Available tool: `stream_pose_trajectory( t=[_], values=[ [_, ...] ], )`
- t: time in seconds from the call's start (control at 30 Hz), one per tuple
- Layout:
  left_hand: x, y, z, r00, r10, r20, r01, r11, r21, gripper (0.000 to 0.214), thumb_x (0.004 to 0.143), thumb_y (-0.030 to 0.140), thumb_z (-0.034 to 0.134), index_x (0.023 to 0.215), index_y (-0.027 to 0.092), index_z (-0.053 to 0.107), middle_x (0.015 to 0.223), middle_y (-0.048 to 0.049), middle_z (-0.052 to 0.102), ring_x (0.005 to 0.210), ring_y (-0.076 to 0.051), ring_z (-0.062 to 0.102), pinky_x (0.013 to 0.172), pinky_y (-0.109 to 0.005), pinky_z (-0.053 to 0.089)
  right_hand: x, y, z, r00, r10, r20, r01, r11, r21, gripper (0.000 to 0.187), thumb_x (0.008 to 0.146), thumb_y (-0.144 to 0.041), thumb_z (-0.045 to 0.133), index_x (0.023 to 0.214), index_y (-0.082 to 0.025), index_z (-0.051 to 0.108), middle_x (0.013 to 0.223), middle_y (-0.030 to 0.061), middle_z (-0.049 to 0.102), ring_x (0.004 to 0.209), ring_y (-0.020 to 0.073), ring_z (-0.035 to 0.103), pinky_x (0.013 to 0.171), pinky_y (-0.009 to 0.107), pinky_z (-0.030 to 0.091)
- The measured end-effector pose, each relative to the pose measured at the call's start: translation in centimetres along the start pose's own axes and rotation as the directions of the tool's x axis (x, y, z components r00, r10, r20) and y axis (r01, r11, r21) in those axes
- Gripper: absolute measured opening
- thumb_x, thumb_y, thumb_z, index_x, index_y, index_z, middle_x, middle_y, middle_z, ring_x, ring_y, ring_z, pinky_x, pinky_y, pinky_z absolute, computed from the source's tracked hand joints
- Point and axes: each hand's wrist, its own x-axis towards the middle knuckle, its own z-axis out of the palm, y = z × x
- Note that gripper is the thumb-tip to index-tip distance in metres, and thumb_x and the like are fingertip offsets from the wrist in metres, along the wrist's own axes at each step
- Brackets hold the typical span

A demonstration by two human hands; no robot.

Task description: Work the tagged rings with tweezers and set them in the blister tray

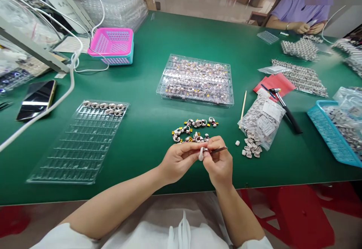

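My left hand (178, 158) pinches a small white part (201, 154) over the near edge of the green table (147, 128). My right hand (219, 162) is closed on thin tweezers (219, 150) whose tip meets that part. Just beyond the hands lies a loose heap of small coil parts with yellow tabs (194, 130). A clear blister tray (82, 139) at the left holds several finished parts in its top row. A full clear tray (196, 79) stands farther back.
An open plastic bag of white parts (261, 122) spills to the right, beside a wooden stick (243, 105) and a black tool (285, 109). A blue basket (333, 132), pink basket (111, 45) and phone (36, 100) sit around. Another person (299, 13) works at the far right corner.
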Motion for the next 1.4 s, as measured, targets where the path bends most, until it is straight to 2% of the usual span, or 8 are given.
stream_pose_trajectory(
  t=[0.33,0.63,0.83,0.93,1.0,1.07,1.2,1.4],
  values=[
    [-0.2,0.2,-0.1,1.0,0.002,0.0,-0.002,0.998,0.06,0.028,0.084,0.034,0.074,0.104,0.015,0.077,0.099,-0.0118,0.079,0.091,-0.024,0.075,0.087,-0.032,0.06,-0.1,-0.3,0.2,1.0,0.013,0.005,-0.013,1.0,-0.015,0.015,0.077,-0.009,0.055,0.081,-0.023,0.05,0.087,0.002,0.046,0.07,0.0137,0.048,0.054,0.025,0.043],
    [-0.2,-0.4,-0.6,0.998,0.065,-0.016,-0.061,0.981,0.182,0.027,0.086,0.032,0.071,0.107,0.016,0.077,0.107,-0.0128,0.077,0.099,-0.026,0.073,0.092,-0.035,0.058,0.5,-0.1,0.3,0.999,0.051,0.018,-0.051,0.998,0.044,0.016,0.076,-0.01,0.056,0.076,-0.022,0.047,0.085,0.0008,0.045,0.068,0.0126,0.046,0.052,0.024,0.038],
    [0.5,-0.3,-0.4,1.0,-0.003,0.027,0.001,0.998,0.062,0.031,0.083,0.033,0.074,0.109,0.016,0.075,0.108,-0.0123,0.077,0.102,-0.026,0.072,0.094,-0.035,0.058,0.8,0.4,-0.1,0.998,0.063,0.02,-0.064,0.997,0.04,0.015,0.08,-0.011,0.056,0.075,-0.022,0.047,0.085,-0.0003,0.046,0.074,0.0137,0.049,0.06,0.026,0.042],
    [1.0,0.1,-0.3,0.999,-0.051,0.017,0.051,0.999,-0.015,0.029,0.081,0.031,0.077,0.105,0.015,0.075,0.103,-0.0107,0.077,0.097,-0.024,0.072,0.089,-0.034,0.059,0.9,0.1,-0.7,0.992,0.102,0.07,-0.102,0.995,0.002,0.012,0.084,-0.016,0.058,0.077,-0.022,0.05,0.086,-0.0004,0.047,0.072,0.0128,0.05,0.063,0.026,0.045],
    [1.3,0.3,-0.4,0.995,-0.101,-0.002,0.1,0.993,-0.068,0.029,0.078,0.03,0.08,0.102,0.014,0.075,0.096,-0.0099,0.078,0.09,-0.022,0.073,0.084,-0.033,0.059,1.0,-0.4,-1.5,0.982,0.127,0.142,-0.12,0.991,-0.058,0.003,0.087,-0.022,0.06,0.085,-0.023,0.057,0.091,0.0011,0.051,0.071,0.0124,0.05,0.063,0.026,0.047],
    [1.6,0.5,-0.7,0.985,-0.174,-0.011,0.17,0.972,-0.165,0.028,0.076,0.029,0.082,0.099,0.014,0.075,0.09,-0.0095,0.078,0.083,-0.02,0.073,0.081,-0.032,0.058,0.9,-1.0,-2.4,0.969,0.143,0.2,-0.121,0.985,-0.12,0.013,0.088,-0.027,0.062,0.1,-0.024,0.064,0.1,0.004,0.056,0.072,0.013,0.052,0.065,0.027,0.049],
    [2.1,0.4,-1.1,0.957,-0.289,0.018,0.273,0.879,-0.39,0.027,0.072,0.025,0.084,0.095,0.014,0.076,0.093,-0.0101,0.077,0.085,-0.02,0.071,0.082,-0.032,0.055,0.4,-1.4,-3.6,0.97,0.17,0.175,-0.151,0.981,-0.119,0.021,0.091,-0.031,0.061,0.11,-0.024,0.067,0.108,0.007,0.062,0.082,0.0165,0.059,0.07,0.029,0.053],
    [2.0,0.6,-0.8,0.94,-0.339,-0.042,0.295,0.867,-0.401,0.029,0.067,0.026,0.087,0.092,0.016,0.077,0.095,-0.0087,0.076,0.085,-0.019,0.069,0.08,-0.03,0.05,-0.2,-0.7,-2.4,0.949,0.246,0.198,-0.238,0.969,-0.066,0.024,0.089,-0.038,0.066,0.107,-0.023,0.069,0.105,0.0071,0.069,0.082,0.0179,0.065,0.069,0.028,0.055]
  ],
)
